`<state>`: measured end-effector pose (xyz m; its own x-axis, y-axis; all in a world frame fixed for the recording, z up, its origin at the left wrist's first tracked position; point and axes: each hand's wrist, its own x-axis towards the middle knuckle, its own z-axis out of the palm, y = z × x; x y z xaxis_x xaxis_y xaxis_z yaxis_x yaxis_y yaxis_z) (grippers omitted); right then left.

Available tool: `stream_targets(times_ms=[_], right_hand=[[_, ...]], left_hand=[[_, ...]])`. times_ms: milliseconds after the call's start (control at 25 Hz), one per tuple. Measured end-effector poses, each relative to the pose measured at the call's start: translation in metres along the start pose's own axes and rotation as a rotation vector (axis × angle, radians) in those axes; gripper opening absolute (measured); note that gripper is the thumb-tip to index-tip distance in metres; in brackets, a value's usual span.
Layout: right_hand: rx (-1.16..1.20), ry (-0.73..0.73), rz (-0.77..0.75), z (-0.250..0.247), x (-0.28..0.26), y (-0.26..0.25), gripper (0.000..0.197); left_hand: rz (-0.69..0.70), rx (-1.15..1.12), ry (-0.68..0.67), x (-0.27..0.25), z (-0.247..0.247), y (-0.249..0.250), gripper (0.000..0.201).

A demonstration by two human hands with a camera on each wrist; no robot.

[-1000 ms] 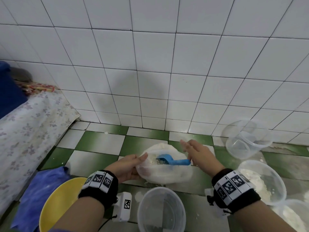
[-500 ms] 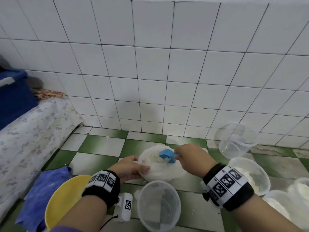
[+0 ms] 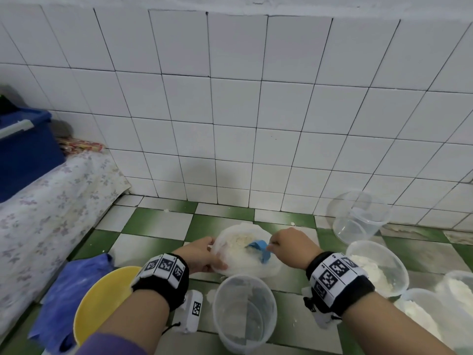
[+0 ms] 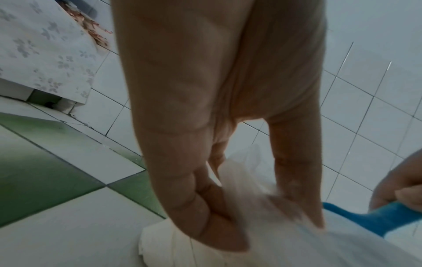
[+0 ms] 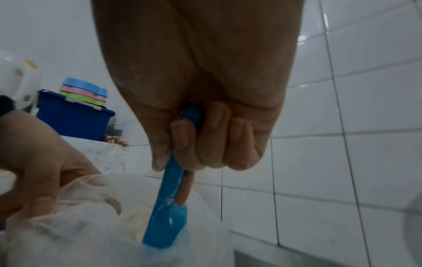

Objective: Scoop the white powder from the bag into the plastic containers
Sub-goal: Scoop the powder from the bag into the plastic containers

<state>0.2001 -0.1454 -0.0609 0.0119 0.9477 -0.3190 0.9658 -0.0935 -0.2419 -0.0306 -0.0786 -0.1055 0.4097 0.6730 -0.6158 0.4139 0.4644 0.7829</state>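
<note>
A clear plastic bag (image 3: 231, 262) of white powder (image 3: 238, 243) sits on the green-and-white floor. My left hand (image 3: 204, 257) pinches the bag's left rim (image 4: 246, 182), holding it open. My right hand (image 3: 286, 245) grips the handle of a blue scoop (image 3: 259, 248), its bowl down in the powder; the right wrist view shows my fingers curled round the scoop handle (image 5: 169, 182). An almost bare clear container (image 3: 244, 311) stands just in front of the bag. At the right, a container (image 3: 378, 267) holds powder.
More powder-filled containers (image 3: 419, 316) crowd the bottom right, and stacked bare clear containers (image 3: 358, 217) lean by the tiled wall. A yellow bowl (image 3: 99, 308) on blue cloth (image 3: 61, 290) sits at the left, beside a flowered cloth-covered ledge (image 3: 46, 201) with a blue bin (image 3: 25, 149).
My right hand closed on the scoop handle and turned the scoop's bowl down into the powder. The left hand kept its hold on the bag rim. The head view tilted upward.
</note>
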Motion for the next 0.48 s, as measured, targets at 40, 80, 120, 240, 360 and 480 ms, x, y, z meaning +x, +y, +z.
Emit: stream_targets(times_ms=[40,80,120,240,360,480], right_hand=[[0.12,0.007,0.03,0.005,0.006,0.005,0.036],[0.232,0.013,0.058,0.009,0.011,0.009,0.037],[0.33,0.015,0.081,0.013,0.014,0.012,0.036],[0.593,0.016,0.148,0.024,0.019,0.016,0.03],[0.859,0.01,0.234,0.035,0.022,0.015,0.025],[1.138,-0.003,0.3,0.04,0.019,0.013,0.019]], left_hand=[[0.011,-0.014,0.009,0.0,-0.001,-0.002,0.054],[0.021,-0.042,0.013,0.001,-0.003,-0.004,0.055],[0.029,-0.087,0.012,0.002,-0.004,-0.005,0.054],[0.031,-0.191,-0.008,0.002,-0.003,-0.006,0.04],[0.012,-0.21,0.016,-0.005,0.005,-0.002,0.037],[0.01,-0.248,0.047,-0.007,0.008,-0.002,0.04]])
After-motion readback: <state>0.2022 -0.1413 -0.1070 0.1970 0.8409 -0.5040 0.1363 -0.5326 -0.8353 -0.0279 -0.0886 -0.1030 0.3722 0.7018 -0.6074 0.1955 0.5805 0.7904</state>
